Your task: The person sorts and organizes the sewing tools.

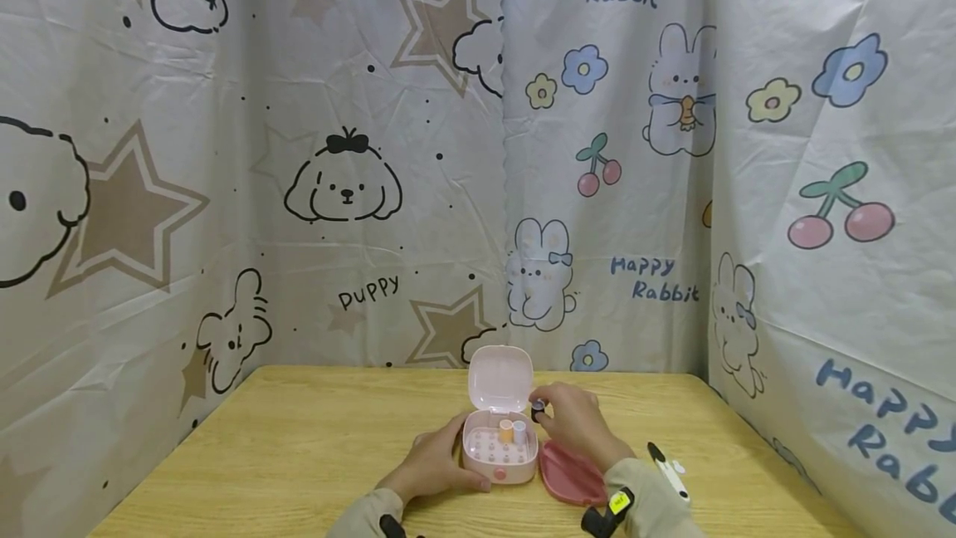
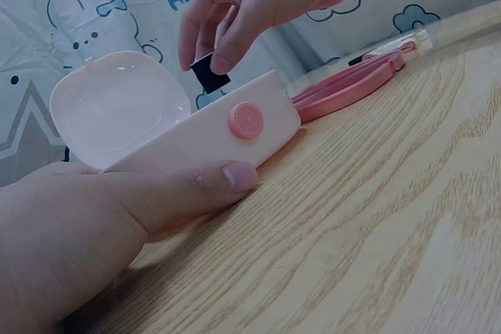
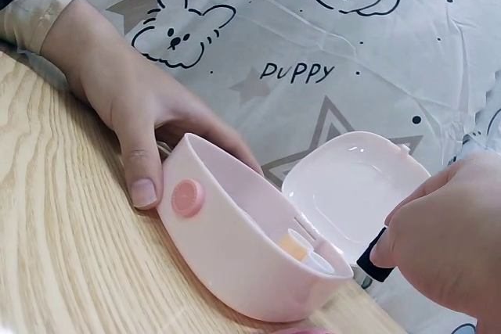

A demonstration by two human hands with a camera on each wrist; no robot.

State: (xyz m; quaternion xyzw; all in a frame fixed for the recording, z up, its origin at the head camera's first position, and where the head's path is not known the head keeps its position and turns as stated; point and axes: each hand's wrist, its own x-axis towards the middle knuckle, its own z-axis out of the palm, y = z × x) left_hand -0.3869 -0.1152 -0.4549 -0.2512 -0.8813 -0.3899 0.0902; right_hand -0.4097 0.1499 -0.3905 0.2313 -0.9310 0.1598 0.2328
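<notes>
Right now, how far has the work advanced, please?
Looks done: the lid stands open; an orange spool and a pale spool stand among the pegs in the pink box. In hand: the right hand pinches a black spool near the box's edge; the left hand holds the box. Probably remaining: seating the black spool, which is not on a peg. Several pegs are bare; whether they need filling, I cannot tell.

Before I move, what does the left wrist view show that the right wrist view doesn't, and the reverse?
Only left wrist: the white tool, upper right.
Only right wrist: the orange cylinder and pale cylinder inside the pink case, and the PUPPY lettering.
Both: the case, its raised lid and round button, left grip holding it, right grip holding the dark cylinder.
</notes>
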